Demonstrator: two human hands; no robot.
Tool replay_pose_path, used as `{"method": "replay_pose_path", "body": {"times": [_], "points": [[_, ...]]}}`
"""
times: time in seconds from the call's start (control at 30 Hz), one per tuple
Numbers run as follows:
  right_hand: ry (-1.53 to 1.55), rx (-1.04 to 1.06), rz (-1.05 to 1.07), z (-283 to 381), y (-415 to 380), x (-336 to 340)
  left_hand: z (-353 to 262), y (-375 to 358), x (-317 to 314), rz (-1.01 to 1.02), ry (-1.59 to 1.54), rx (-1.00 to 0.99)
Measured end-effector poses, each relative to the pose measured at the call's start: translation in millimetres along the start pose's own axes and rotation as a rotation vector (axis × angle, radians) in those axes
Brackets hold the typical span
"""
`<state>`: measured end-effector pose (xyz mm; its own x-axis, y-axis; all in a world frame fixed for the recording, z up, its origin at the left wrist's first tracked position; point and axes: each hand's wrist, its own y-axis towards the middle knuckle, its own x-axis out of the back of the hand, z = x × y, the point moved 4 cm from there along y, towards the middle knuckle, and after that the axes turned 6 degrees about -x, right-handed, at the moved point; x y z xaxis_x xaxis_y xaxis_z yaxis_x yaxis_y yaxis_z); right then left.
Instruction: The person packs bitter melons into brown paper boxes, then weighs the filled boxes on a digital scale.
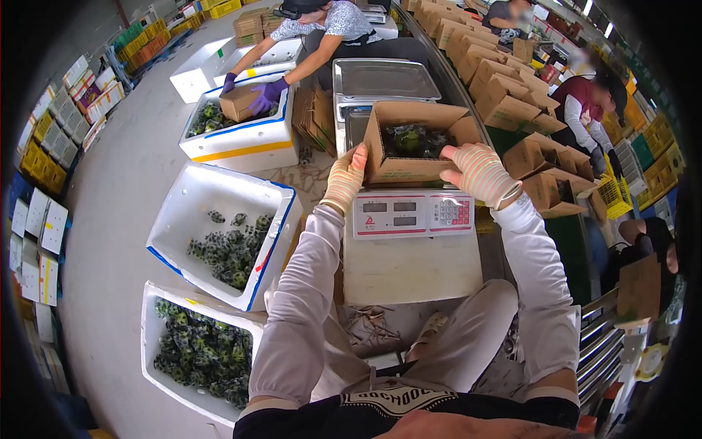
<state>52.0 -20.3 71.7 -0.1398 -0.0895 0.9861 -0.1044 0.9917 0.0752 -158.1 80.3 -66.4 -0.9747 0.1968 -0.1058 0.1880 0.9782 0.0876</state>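
An open cardboard box (418, 170) rests on the weighing scale (414, 214), with dark-wrapped green produce (415, 139) inside. My left hand (345, 178), in a striped knit glove, is closed on the box's left side. On its right side, my right hand (479, 174), gloved alike, grips the wall with fingers over the edge. The scale's keypad and displays face me, above a white foam block (409, 271).
Left of me, white foam boxes (167, 247) hold wrapped produce. A co-worker (344, 29) in purple gloves handles a small carton (238, 102) ahead-left. Open cartons (504, 95) line the conveyor on the right; another person (585, 110) is beyond them.
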Motion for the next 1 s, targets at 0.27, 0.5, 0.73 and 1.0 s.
{"method": "replay_pose_path", "body": {"times": [0.27,0.5,0.73,1.0], "points": [[0.355,0.197,-0.409,17.8,-29.2,55.4,51.2,34.6,-1.3,-0.030,-0.056,-0.211],[0.499,0.022,-0.608,-4.5,-52.2,68.2,13.2,14.2,3.3,-0.057,0.035,-0.203],[0.874,-0.230,-0.521,-50.4,-70.9,30.5,3.0,7.9,13.1,-0.067,0.001,-0.205],[1.552,-0.302,-0.231,-94.9,-37.4,-48.8,-34.8,-6.2,-0.1,0.212,-0.324,-0.282]]}}
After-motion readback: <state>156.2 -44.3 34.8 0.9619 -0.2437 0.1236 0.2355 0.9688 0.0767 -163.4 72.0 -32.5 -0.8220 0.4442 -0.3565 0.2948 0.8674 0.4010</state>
